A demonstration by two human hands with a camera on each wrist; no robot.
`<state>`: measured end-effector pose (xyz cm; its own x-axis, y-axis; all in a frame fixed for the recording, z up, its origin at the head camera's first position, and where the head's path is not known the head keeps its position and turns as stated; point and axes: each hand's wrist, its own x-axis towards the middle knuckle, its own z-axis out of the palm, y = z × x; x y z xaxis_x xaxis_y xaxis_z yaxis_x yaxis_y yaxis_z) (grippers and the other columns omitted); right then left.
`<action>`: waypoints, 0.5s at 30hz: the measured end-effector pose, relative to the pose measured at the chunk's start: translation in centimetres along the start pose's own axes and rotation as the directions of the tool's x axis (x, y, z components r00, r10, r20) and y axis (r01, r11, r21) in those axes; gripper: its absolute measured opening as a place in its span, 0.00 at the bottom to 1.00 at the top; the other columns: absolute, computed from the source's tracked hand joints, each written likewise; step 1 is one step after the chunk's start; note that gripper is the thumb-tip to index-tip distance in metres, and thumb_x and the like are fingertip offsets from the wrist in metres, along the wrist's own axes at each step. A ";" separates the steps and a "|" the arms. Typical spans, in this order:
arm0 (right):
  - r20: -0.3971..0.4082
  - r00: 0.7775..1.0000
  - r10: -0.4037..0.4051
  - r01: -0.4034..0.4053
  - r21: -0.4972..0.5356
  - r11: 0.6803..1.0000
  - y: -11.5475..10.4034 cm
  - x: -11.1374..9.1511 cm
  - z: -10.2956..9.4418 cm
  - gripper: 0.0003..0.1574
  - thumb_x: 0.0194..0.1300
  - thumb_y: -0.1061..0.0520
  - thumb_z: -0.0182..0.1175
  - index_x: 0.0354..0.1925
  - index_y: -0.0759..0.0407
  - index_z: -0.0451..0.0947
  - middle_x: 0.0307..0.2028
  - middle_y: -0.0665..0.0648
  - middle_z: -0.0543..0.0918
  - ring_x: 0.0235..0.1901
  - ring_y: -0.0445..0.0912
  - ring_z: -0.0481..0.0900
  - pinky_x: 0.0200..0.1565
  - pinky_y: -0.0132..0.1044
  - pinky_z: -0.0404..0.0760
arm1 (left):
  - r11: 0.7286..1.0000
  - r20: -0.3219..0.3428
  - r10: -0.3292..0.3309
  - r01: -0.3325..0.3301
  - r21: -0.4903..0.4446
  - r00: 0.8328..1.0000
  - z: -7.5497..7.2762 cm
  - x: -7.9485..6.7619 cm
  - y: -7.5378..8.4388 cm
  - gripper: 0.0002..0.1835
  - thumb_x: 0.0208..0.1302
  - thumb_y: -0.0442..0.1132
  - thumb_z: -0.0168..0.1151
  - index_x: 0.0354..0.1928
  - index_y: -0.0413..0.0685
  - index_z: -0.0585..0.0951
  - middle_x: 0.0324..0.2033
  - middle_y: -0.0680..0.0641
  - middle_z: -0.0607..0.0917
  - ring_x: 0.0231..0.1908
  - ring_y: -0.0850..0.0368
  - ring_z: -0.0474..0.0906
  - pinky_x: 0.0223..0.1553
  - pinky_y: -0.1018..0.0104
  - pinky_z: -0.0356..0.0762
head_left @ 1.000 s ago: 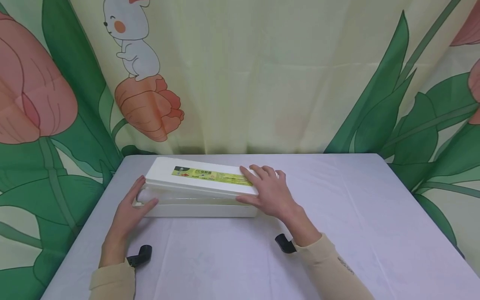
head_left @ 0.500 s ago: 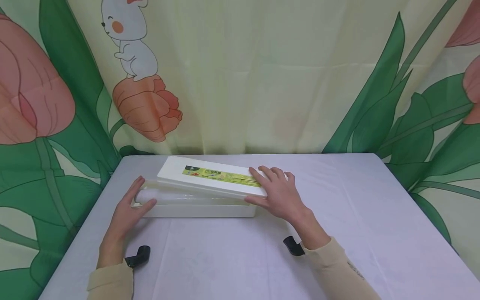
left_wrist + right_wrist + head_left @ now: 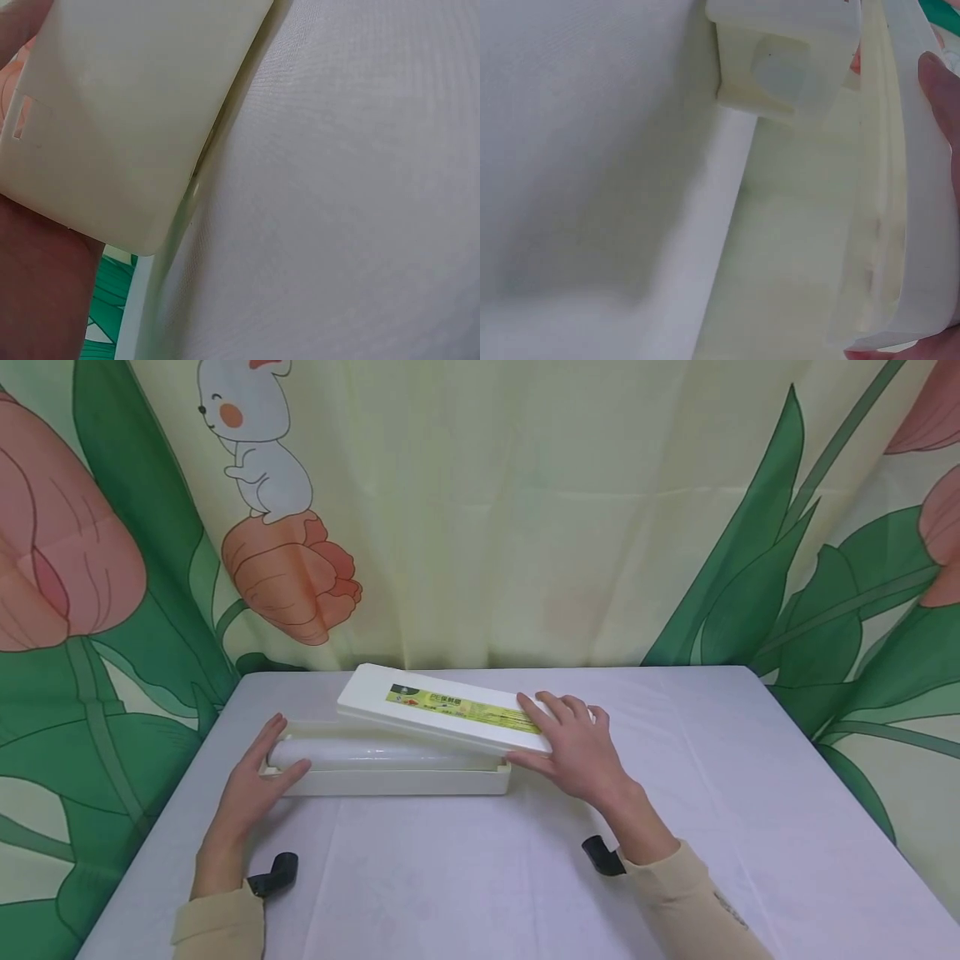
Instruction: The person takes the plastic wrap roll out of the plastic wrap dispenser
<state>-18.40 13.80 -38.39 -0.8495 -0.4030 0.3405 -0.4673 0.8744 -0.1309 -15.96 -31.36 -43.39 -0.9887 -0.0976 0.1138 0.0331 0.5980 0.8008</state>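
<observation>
A long white cling film box stands on the table, its base (image 3: pixel 397 783) uncovered and a clear-wrapped roll of film (image 3: pixel 390 757) lying inside. My left hand (image 3: pixel 251 783) holds the base's left end, thumb at the front and fingers behind; the left wrist view has the base (image 3: pixel 127 120) close up. Up at the right, my right hand (image 3: pixel 579 747) grips the right end of the lid (image 3: pixel 450 706), which carries a yellow-green label. The lid slants across the base, clear of its left end. In the right wrist view the lid (image 3: pixel 930 217) stands beside the base's end (image 3: pixel 780 22).
A white cloth (image 3: pixel 450 877) covers the table. Behind its far edge hangs a curtain (image 3: pixel 510 527) printed with a rabbit, a carrot, tulips and leaves. Black camera mounts (image 3: pixel 274 874) sit at both wrists.
My right hand has drawn the lid to the right and slightly up off the base, exposing more of the roll. My left hand stays at the base's left end.
</observation>
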 end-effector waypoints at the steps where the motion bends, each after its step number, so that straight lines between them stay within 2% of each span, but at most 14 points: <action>1: -0.001 1.000 0.002 -0.002 0.000 1.000 0.1 -0.1 0.0 0.53 0.61 0.26 0.62 0.75 0.48 0.65 0.67 0.60 0.72 0.63 0.62 0.68 0.56 0.66 0.66 | 1.000 -0.001 0.001 -0.001 -0.001 1.000 0.0 0.0 0.0 0.48 0.68 0.52 0.66 0.80 0.46 0.52 0.80 0.44 0.47 0.77 0.37 0.39 0.68 0.25 0.39; 15: -0.021 0.998 0.053 -0.053 -0.004 0.999 1.5 -1.4 -0.3 0.52 0.61 0.29 0.64 0.75 0.50 0.66 0.67 0.62 0.72 0.63 0.63 0.68 0.56 0.67 0.66 | 1.000 0.006 0.007 -0.007 -0.024 1.000 0.0 0.0 0.0 0.48 0.68 0.50 0.67 0.80 0.46 0.52 0.80 0.43 0.47 0.77 0.37 0.39 0.67 0.25 0.39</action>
<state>-17.88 15.77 -38.80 -0.8676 -0.3506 0.3528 -0.4208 0.8955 -0.1449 -15.95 -31.38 -43.39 -0.9893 -0.0887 0.1158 0.0433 0.5795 0.8138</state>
